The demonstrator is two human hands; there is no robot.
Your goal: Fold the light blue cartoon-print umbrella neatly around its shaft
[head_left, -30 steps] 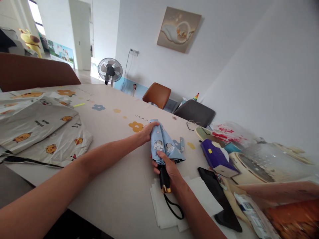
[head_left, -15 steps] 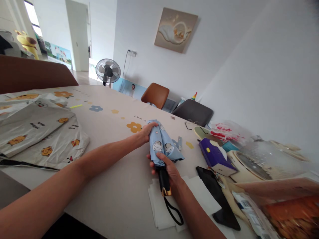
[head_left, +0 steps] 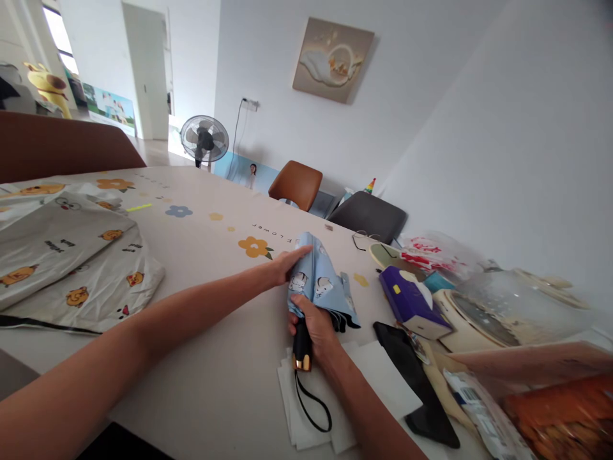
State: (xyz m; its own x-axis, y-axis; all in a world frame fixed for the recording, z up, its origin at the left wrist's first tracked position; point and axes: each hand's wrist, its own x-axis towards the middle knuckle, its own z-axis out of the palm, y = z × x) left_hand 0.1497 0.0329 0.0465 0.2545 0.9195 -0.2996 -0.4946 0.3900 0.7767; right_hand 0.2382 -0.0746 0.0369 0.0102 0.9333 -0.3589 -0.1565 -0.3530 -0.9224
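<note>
Blue umbrella (head_left: 318, 284) lies folded on the table (head_left: 215, 358) just beyond the white paper sheets (head_left: 378, 383), with its black handle (head_left: 301, 348) over their near-left edge. My right hand (head_left: 313, 322) is clenched round the umbrella where cloth meets handle, and my left hand (head_left: 282, 265) has its fingers stretched flat against the cloth. Step, as I judge it: smoothing the folds; the next move calls for a steady handle grip while the flat hand gathers the loose cloth.

Both bare forearms reach forward and converge; the left hand (head_left: 283, 268) lies flat, fingers stretched, the right hand (head_left: 314, 323) just nearer, curled tight.
</note>
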